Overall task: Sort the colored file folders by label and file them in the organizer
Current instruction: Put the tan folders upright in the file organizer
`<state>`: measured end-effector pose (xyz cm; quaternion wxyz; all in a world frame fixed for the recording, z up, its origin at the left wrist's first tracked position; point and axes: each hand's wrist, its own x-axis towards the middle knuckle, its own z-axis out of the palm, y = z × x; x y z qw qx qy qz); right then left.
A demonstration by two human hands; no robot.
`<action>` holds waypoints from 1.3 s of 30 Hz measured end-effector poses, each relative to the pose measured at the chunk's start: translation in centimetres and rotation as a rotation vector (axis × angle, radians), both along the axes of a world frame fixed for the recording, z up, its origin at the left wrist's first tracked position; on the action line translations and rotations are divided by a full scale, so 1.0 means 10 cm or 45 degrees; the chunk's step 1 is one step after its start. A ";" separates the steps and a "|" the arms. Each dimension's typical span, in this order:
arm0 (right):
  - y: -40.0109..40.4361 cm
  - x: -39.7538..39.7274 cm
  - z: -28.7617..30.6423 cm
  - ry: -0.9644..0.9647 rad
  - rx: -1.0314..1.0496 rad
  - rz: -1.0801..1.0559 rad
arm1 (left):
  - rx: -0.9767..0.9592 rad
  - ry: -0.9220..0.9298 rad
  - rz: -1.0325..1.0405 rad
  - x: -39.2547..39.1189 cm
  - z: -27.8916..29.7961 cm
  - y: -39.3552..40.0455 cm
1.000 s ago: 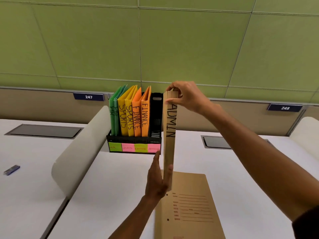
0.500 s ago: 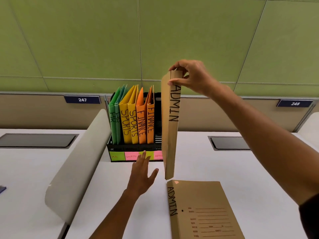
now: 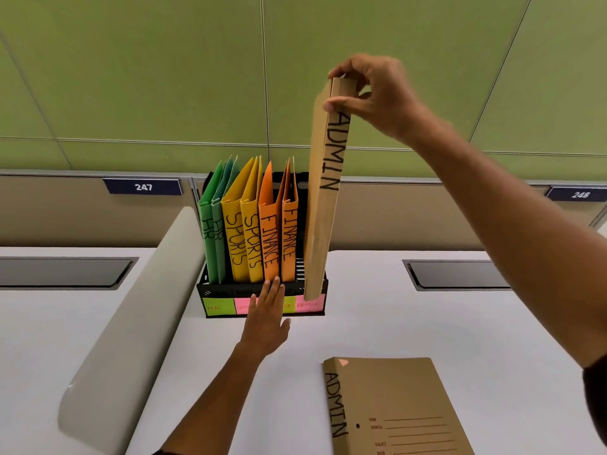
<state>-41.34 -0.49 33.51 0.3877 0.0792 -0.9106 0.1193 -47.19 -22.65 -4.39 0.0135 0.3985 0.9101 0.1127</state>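
Head view: right hand (image 3: 377, 93) pinching top corner of upright brown ADMIN folder (image 3: 323, 205), thumb on spine side, fingers curled over top edge. Folder hanging near vertical, slightly tilted, spine toward camera, lower end at front right of black organizer (image 3: 226, 289), overlapping pink ADMIN tag (image 3: 307, 304). Hard to tell whether bottom edge already inside rightmost slot or just in front of front wall; probably not yet seated.

Left hand (image 3: 267, 318) flat, fingers straight, tips touching organizer front rim just below orange FINANCE folders (image 3: 279, 231), holding nothing. Probably steadying the rack.

Left of those: yellow SPORTS folders (image 3: 243, 231), green HR folders (image 3: 212, 234), all standing in their slots. Second ADMIN folder (image 3: 394, 405) lying flat on white desk (image 3: 410, 323), near edge, well apart from organizer, still to file.

To do step well:
- Keep pinch high but firm; long folder likely to swing from one corner.
- Square lower edge over rightmost slot, clear of front wall, before lowering.
- Lower straight, spine outward so label stays readable.
- Keep clear of neighbouring FINANCE folder; risk of catching its flared top or landing in wrong slot.
- Keep left hand bracing the rack until seated.
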 end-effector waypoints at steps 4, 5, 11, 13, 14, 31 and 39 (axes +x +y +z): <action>0.02 -0.19 -0.12 0.042 0.050 0.013 | -0.047 0.012 -0.008 -0.04 -0.11 0.05; 0.03 -0.23 -0.17 0.061 0.061 0.010 | -0.041 0.008 -0.008 -0.05 -0.14 0.05; 0.04 -0.42 -0.69 0.172 0.141 0.014 | 0.042 -0.005 -0.009 -0.09 -0.26 0.07; 0.06 -0.47 -0.83 0.171 0.163 -0.003 | 0.075 -0.004 -0.012 -0.09 -0.31 0.07; 0.07 -0.49 -0.89 0.177 0.170 -0.011 | 0.099 -0.010 -0.013 -0.09 -0.33 0.07; -0.04 -0.67 -2.13 0.129 0.164 -0.058 | 0.251 -0.019 0.055 -0.05 -0.49 0.17; -0.23 -0.55 -2.26 0.022 0.028 -0.194 | 0.148 -0.001 0.094 -0.02 -0.40 0.17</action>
